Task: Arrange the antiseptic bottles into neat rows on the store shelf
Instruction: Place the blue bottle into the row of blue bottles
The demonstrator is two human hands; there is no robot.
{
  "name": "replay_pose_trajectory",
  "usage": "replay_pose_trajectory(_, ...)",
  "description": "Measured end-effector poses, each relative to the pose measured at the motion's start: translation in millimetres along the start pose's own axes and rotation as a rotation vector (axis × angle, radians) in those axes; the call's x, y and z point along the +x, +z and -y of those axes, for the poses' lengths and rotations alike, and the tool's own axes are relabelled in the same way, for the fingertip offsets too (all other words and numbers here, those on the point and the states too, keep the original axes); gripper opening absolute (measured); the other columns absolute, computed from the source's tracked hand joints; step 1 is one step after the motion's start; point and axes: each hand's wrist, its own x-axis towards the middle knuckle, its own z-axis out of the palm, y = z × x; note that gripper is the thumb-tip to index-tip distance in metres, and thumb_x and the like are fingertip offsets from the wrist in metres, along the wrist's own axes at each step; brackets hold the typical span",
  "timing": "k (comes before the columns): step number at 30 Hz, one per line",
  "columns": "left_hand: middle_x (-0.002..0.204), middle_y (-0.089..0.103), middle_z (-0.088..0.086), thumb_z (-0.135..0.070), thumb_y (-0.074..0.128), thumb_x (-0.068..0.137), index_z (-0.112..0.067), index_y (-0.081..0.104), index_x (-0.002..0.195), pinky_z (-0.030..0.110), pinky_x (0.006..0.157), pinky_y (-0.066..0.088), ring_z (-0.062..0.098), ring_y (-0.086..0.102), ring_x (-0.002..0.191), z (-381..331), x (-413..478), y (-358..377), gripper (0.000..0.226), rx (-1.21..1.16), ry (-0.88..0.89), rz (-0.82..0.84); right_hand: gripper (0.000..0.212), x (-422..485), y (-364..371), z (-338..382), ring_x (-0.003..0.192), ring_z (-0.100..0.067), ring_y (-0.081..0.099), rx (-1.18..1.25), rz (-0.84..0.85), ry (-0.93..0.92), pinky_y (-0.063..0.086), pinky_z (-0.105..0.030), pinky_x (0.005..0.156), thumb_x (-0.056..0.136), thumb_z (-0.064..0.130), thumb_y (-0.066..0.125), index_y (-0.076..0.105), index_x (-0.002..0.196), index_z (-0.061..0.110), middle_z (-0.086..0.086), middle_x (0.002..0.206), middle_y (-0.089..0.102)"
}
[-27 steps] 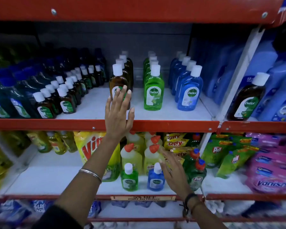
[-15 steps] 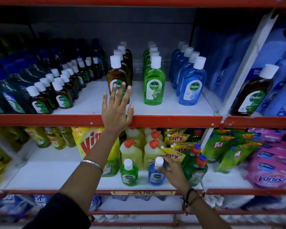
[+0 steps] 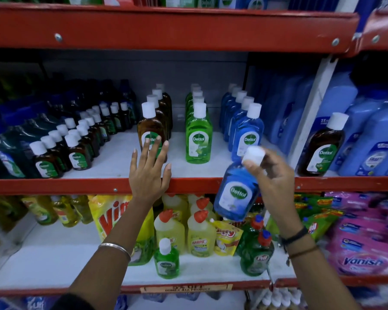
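Before shelf edge, blue bottle [image 3: 236,193] tilted, cap seemingly up-right.

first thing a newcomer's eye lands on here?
The small blue Dettol bottle, tilted in mid-air in front of the red shelf edge, pinched by its white cap in the right hand. Next, the left hand, spread open against the front brown Dettol bottle.

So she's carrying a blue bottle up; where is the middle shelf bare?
Bare lanes flank the green row: one toward the brown row, one toward the blue row. Left, the small brown bottles crowd it.
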Motion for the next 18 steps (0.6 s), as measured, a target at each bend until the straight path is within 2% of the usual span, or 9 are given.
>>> replay_pose_trajectory(4, 0.153, 0.035, 0.004, -0.039, 0.031, 0.097, -0.023, 0.030, 0.148, 0.052, 0.112, 0.024, 0.024, 0.027, 0.144, -0.7, 0.3, -0.2, 0.053, -0.003, -0.008, 0.001, 0.019, 50.9, -8.8, 24.0, 0.083, -0.003, 0.063, 0.068, -0.165, -0.128, 0.052, -0.020, 0.076, 0.083, 0.026, 0.065, 0.063, 0.101, 0.021, 0.018, 0.086, 0.071)
replay_pose_trajectory(6, 0.153, 0.036, 0.005, -0.039, 0.030, 0.097, -0.022, 0.030, 0.148, 0.052, 0.112, 0.025, 0.024, 0.027, 0.143, -0.7, 0.6, -0.5, 0.053, -0.005, -0.008, 0.004, 0.017, 71.1, -10.5, 21.5, 0.083, -0.004, 0.062, 0.051, -0.228, -0.142, 0.051, -0.023, 0.077, 0.084, 0.026, 0.065, 0.063, 0.100, 0.021, 0.016, 0.086, 0.070)
replay_pose_trajectory(8, 0.153, 0.036, 0.005, -0.038, 0.031, 0.097, -0.023, 0.029, 0.148, 0.053, 0.112, 0.025, 0.024, 0.026, 0.144, -0.6, 0.7, -0.4, 0.054, -0.003, -0.005, 0.003, 0.019, 84.8, -11.4, 11.2, 0.085, -0.009, 0.060, 0.003, -0.258, -0.131, 0.051, -0.029, 0.080, 0.083, 0.032, 0.065, 0.063, 0.100, 0.024, 0.005, 0.091, 0.067)
replay_pose_trajectory(14, 0.152, 0.037, 0.005, -0.035, 0.035, 0.095, -0.022, 0.031, 0.147, 0.052, 0.112, 0.025, 0.024, 0.027, 0.143, -0.4, 0.3, -0.2, 0.055, 0.003, 0.003, -0.018, 0.031, 100.8, -11.9, -29.2, 0.087, -0.015, 0.059, -0.153, -0.212, -0.039, 0.051, -0.034, 0.081, 0.084, 0.030, 0.065, 0.064, 0.109, 0.012, -0.007, 0.100, 0.067)
replay_pose_trajectory(18, 0.152, 0.037, 0.004, -0.035, 0.035, 0.095, -0.023, 0.031, 0.147, 0.051, 0.111, 0.026, 0.024, 0.027, 0.143, -0.3, 0.1, 0.5, 0.054, 0.005, 0.001, -0.026, 0.034, 98.1, -11.7, -43.5, 0.088, -0.019, 0.060, -0.201, -0.184, 0.003, 0.051, -0.031, 0.081, 0.082, 0.035, 0.066, 0.064, 0.110, 0.015, -0.009, 0.102, 0.068)
